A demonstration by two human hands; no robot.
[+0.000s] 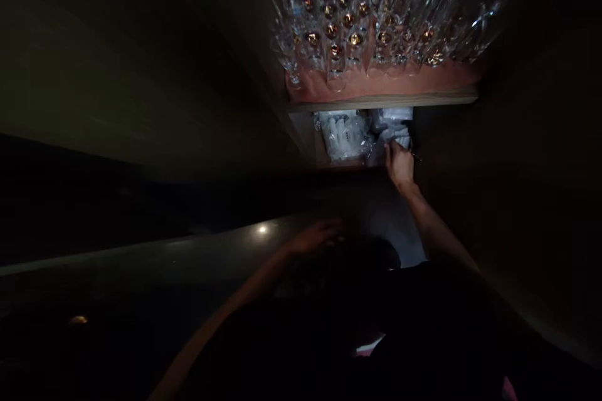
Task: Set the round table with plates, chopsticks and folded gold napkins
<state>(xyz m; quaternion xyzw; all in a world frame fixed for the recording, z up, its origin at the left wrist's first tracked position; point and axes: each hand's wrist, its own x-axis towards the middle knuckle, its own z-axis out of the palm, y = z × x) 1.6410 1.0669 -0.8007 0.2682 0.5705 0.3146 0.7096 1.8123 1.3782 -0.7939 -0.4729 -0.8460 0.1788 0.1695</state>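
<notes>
My right hand (pixel 401 166) reaches up to the low compartment under the glass shelf. Its fingers are closed at the edge of a crinkled clear plastic bag (pixel 392 133) with white packets in it. The exact grip is partly hidden. To the left of that bag lies another clear plastic bag (pixel 345 136) full of white rolled or tube-like pieces. Lower down in the dark, my left hand (pixel 316 236) hangs with its fingers stretched out, above a dim surface, and nothing shows in it.
Many clear stemmed glasses (pixel 336 31) crowd the reddish-lined shelf (pixel 310 89), which has a wooden front edge (pixel 399 100) just above my right hand. A dark, smooth counter edge (pixel 211 241) runs to the left. Deep shadow covers both sides.
</notes>
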